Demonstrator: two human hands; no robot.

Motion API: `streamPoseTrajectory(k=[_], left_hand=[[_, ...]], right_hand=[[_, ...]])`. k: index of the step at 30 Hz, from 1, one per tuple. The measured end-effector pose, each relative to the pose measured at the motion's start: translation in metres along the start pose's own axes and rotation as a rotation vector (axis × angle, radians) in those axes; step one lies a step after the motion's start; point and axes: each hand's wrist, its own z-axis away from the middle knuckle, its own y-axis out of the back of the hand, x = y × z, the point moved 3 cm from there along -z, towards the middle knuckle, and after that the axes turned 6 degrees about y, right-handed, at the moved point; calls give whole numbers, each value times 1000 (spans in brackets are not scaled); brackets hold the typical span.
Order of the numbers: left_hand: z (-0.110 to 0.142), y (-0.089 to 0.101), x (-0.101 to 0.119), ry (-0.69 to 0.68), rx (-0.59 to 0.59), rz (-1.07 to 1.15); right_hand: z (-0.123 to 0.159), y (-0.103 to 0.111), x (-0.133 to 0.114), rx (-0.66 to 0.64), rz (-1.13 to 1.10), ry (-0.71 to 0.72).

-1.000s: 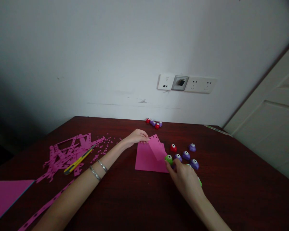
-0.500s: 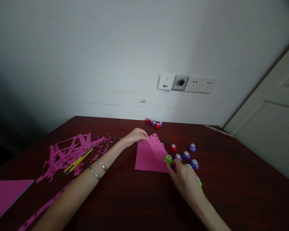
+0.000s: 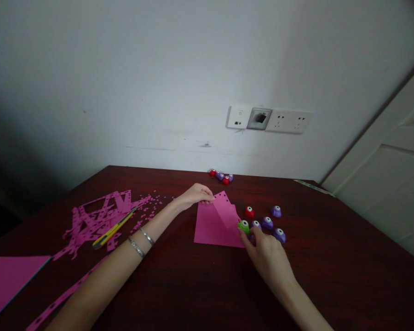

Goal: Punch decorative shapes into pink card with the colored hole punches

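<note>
A sheet of pink paper (image 3: pixel 215 227) lies on the dark table, with small punched holes along its upper right edge. My left hand (image 3: pixel 198 194) is closed in a pinch on the sheet's upper left edge. At the sheet's right edge, my right hand (image 3: pixel 267 253) grips a green craft punch (image 3: pixel 244 226) between thumb and fingers. Close beyond this hand stand a red craft punch (image 3: pixel 249 212) and several purple craft punches (image 3: pixel 267 223). The right hand's palm side and whatever lies beneath it are hidden.
Cut pink paper strips (image 3: pixel 103 214) and punched bits (image 3: pixel 146 214) lie at the left, with a yellow utility knife (image 3: pixel 113 228) on them. More pink paper (image 3: pixel 14 280) is at the near left. Several red and purple punches (image 3: pixel 221 176) sit by the wall.
My right hand and the green craft punch have shifted very slightly right and away from me. Green punches seen beside the hand before are now covered. My left hand keeps its pinch.
</note>
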Motion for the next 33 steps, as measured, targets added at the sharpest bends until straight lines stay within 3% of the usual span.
streamPoseTrajectory(k=[22, 33], left_hand=[[-3, -4, -5, -11, -8, -9], [-5, -8, -8, -9, -33, -22]], right_hand=[[-1, 5, -3, -57, 80, -36], [5, -3, -15, -73, 64, 74]])
